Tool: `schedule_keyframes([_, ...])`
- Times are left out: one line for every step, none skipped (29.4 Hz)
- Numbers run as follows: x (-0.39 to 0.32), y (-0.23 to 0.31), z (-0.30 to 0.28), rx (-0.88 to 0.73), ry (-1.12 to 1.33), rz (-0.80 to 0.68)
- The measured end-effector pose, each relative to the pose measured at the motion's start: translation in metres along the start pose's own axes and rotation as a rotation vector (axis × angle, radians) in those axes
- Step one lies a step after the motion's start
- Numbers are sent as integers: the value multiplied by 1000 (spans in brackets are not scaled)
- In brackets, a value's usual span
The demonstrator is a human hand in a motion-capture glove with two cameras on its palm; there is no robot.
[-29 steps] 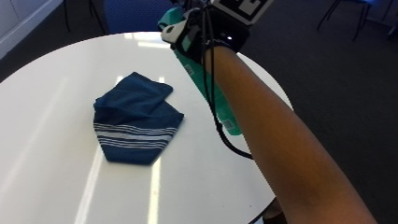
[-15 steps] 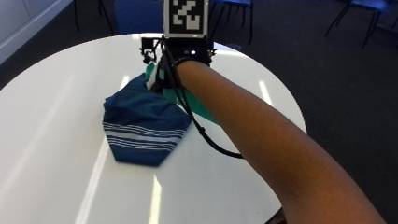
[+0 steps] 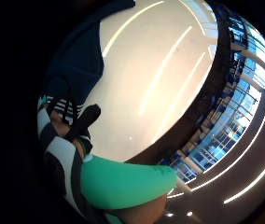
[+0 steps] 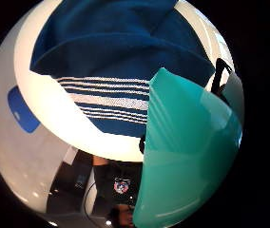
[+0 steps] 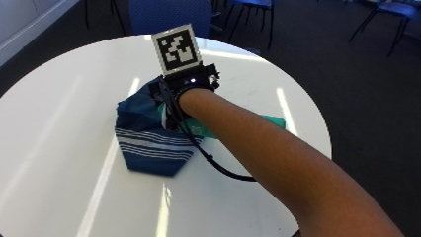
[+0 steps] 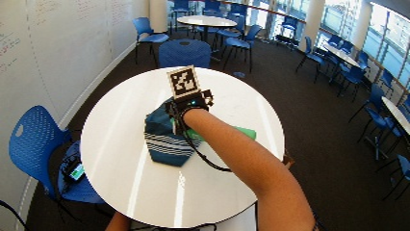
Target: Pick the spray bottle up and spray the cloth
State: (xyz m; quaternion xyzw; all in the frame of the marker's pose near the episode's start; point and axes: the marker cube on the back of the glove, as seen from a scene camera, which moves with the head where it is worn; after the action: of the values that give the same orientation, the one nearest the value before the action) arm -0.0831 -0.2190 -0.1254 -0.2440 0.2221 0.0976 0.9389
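Note:
My gloved right hand (image 5: 188, 91) hovers over the far part of a dark blue cloth (image 5: 148, 143) with white stripes, which lies crumpled on the round white table (image 5: 59, 98). The hand grips a green spray bottle (image 5: 197, 129), whose body runs under my forearm towards the table's right side. In the thumb side palm view the bottle (image 4: 187, 156) fills the space close to the palm, with the cloth (image 4: 111, 52) right beyond it. The little finger side view shows the bottle (image 3: 123, 182) beside curled fingers (image 3: 53, 140), and the cloth (image 3: 76, 65) on the table. The nozzle is hidden.
A blue chair (image 5: 174, 15) stands at the table's far edge and another (image 6: 35, 139) at its left. More chairs and a second round table (image 6: 205, 21) stand further back. A black cable (image 5: 224, 170) trails across the table under my forearm.
My hand has carried the bottle from the table's far right edge leftwards and down over the cloth. The cloth has stayed where it was.

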Motion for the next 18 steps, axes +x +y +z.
schedule_keyframes([-1, 1, 0, -8, 3, -7])
schedule_keyframes([-1, 2, 0, -15, 4, -12])
schedule_keyframes([-1, 4, -1, -23, 4, -13])
schedule_keyframes([-1, 5, -1, -30, 3, -10])
schedule_keyframes([-1, 5, -1, -32, 0, -7])
schedule_keyframes([-1, 5, -2, -26, -5, -5])
schedule_keyframes([0, 4, -2, -15, -12, -6])
schedule_keyframes([0, 2, -2, -4, -19, -11])
schedule_keyframes([0, 1, -1, 2, -27, -20])
schedule_keyframes([0, 1, 0, 2, -34, -30])
schedule_keyframes([0, 1, 1, -1, -41, -37])
schedule_keyframes([0, 1, 2, -5, -47, -40])
schedule_keyframes([0, 0, 3, -6, -51, -41])
schedule_keyframes([-1, 0, 3, -5, -52, -41])
schedule_keyframes([-1, 0, 2, -4, -52, -41])
schedule_keyframes([-2, 0, 2, -2, -50, -43])
schedule_keyframes([-3, 1, 1, 2, -48, -46])
schedule_keyframes([-3, 1, 0, 8, -47, -51])
